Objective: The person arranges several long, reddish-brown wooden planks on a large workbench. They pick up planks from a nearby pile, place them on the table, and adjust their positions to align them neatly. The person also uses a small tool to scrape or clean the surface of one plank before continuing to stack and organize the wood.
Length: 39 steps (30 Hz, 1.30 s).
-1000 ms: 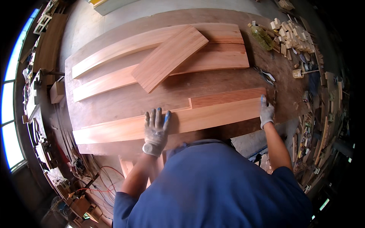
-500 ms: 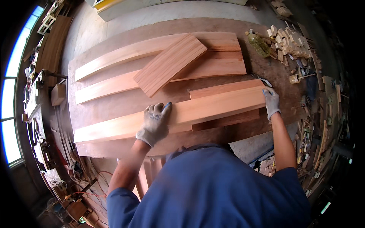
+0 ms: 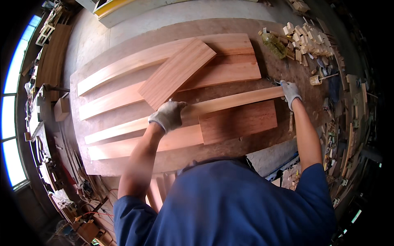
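Location is a woodworking workshop. Evidence: long bare boards (image 3: 238,71) lie across a broad worktable (image 3: 221,149); a heap of small cut blocks (image 3: 308,39) sits at its far right corner, near a pale pot (image 3: 315,80) with a stick in it. Brown panels (image 3: 55,53) stand at left, by tall windows (image 3: 11,119); timber strips and clutter (image 3: 332,160) crowd the right side.

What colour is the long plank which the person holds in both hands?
Pale tan; the long plank shows best in the head view.
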### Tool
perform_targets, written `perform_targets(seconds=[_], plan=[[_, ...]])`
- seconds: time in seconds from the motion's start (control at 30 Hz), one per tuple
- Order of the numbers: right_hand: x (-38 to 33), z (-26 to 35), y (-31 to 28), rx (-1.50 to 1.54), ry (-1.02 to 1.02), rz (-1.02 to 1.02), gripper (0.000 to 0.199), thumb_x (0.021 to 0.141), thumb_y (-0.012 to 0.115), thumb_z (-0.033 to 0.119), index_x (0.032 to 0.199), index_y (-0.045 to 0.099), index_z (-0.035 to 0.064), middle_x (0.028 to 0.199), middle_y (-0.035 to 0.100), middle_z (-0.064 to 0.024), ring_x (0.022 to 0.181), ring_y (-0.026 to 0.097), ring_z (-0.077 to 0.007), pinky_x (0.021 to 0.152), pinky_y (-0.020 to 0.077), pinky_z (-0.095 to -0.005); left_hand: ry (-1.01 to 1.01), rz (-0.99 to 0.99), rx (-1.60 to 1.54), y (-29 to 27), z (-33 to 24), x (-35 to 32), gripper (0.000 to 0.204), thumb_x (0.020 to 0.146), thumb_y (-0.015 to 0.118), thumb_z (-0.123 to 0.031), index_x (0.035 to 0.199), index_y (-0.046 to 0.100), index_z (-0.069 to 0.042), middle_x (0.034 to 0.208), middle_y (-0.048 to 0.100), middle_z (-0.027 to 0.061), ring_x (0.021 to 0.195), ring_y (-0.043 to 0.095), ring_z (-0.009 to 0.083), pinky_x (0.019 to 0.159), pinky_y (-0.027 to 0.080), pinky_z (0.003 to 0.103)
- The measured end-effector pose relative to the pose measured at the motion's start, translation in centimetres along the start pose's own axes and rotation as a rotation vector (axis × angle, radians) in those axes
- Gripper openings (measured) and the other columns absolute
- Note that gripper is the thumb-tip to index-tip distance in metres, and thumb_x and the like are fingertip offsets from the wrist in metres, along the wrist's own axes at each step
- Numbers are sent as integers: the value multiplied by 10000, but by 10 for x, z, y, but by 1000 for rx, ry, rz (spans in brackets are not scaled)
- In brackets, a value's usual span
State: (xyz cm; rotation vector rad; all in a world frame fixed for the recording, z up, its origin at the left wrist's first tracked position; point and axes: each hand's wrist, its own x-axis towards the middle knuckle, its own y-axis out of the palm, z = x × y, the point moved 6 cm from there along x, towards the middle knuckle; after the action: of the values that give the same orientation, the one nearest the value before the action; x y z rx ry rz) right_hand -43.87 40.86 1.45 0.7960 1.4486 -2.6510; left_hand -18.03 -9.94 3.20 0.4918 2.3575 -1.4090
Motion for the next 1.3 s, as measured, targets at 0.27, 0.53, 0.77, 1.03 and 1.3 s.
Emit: perform_targets(seconds=[0.27, 0.53, 0.77, 1.03, 1.3], plan=[[-18, 7, 12, -107, -66, -28, 532, 1077, 568, 538, 1144, 741, 40, 796, 704, -103, 613, 683, -251, 538, 546, -409, -25, -117, -116, -9, -10, -6, 383, 929, 690, -74, 1310, 721, -36, 1247, 750, 212, 1172, 696, 421, 1009, 568, 482], [-6, -27, 11, -283, -433, -337, 649, 1099, 490, 633, 1180, 703, 25, 930, 732, -190, 698, 733, -281, 635, 565, -430, 115, -774, -66, 5, -8, -69, 387, 929, 762, -119, 1302, 692, -42, 1335, 710, 193, 1276, 641, 416, 1128, 493, 523], [-63, -65, 28, -172, -209, -308, 817, 1078, 443, 711, 1349, 665, -28, 1206, 726, -323, 1146, 678, -495, 995, 524, -529, 71, -710, -121, 122, -18, -128, 455, 862, 868, -232, 1253, 701, -70, 1353, 685, 168, 1322, 610, 401, 1156, 468, 549], [-154, -42, 64, -335, -187, -122, 697, 1018, 649, 631, 1377, 679, 34, 1293, 745, -263, 1229, 696, -432, 1030, 525, -506, 37, -575, -136, 154, -28, -122, 624, 835, 885, -320, 1354, 668, -48, 1514, 584, 225, 1439, 506, 468, 1201, 417, 609], [-137, -59, 69, -124, -152, -43, 543, 955, 807, 448, 1262, 687, 17, 1142, 787, -159, 1049, 739, -296, 937, 560, -434, -47, -972, -51, 12, 8, -93, 763, 834, 899, -262, 1490, 576, -43, 1538, 558, 254, 1459, 482, 468, 1216, 400, 577]])
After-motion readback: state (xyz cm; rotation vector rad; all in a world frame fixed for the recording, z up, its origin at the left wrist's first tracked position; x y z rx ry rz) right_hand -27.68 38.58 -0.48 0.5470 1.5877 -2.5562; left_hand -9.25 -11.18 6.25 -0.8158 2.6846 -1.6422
